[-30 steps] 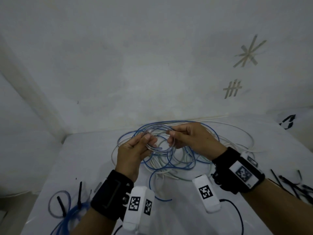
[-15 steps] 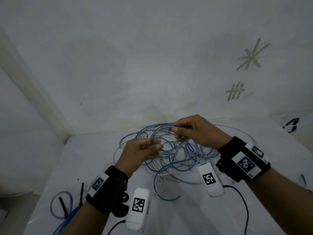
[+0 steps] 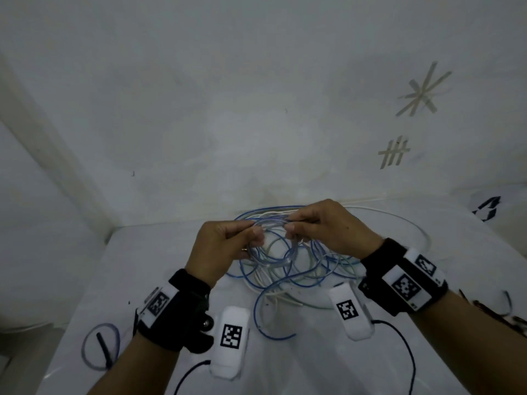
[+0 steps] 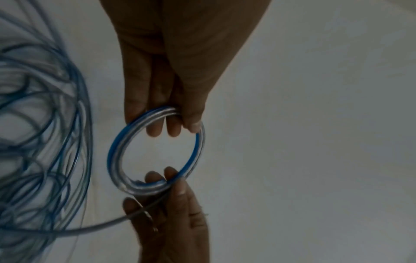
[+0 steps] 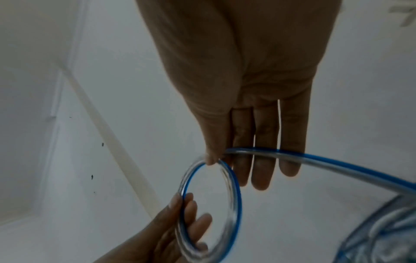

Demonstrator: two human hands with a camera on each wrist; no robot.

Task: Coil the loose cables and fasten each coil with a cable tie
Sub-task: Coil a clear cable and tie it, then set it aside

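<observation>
Head view: the left hand (image 3: 221,249) and the right hand (image 3: 328,229) are raised above the white counter (image 3: 171,280), each pinching one side of a small coil (image 3: 271,243) of clear, blue-striped cable. Directly beneath the coil lies the loose cable tangle (image 3: 299,275) of blue and white strands. A tied blue coil (image 3: 99,349) with a black cable tie rests at the counter's near-left edge, well apart from the tangle, and more black cable ties (image 3: 510,315) lie at the near-right edge. Left wrist view: the left hand (image 4: 171,89) clamps the coil (image 4: 155,153) between thumb and fingers (image 4: 155,131); the right hand (image 4: 175,222) grips the opposite arc, and a free strand trails from the coil to the tangle (image 4: 45,142). Right wrist view: the right hand (image 5: 247,89) pinches the coil (image 5: 211,208) at its top between thumb and fingers (image 5: 263,170); the left hand (image 5: 171,231) grips the lower arc. The trailing strand runs from the coil towards the tangle (image 5: 382,240).
</observation>
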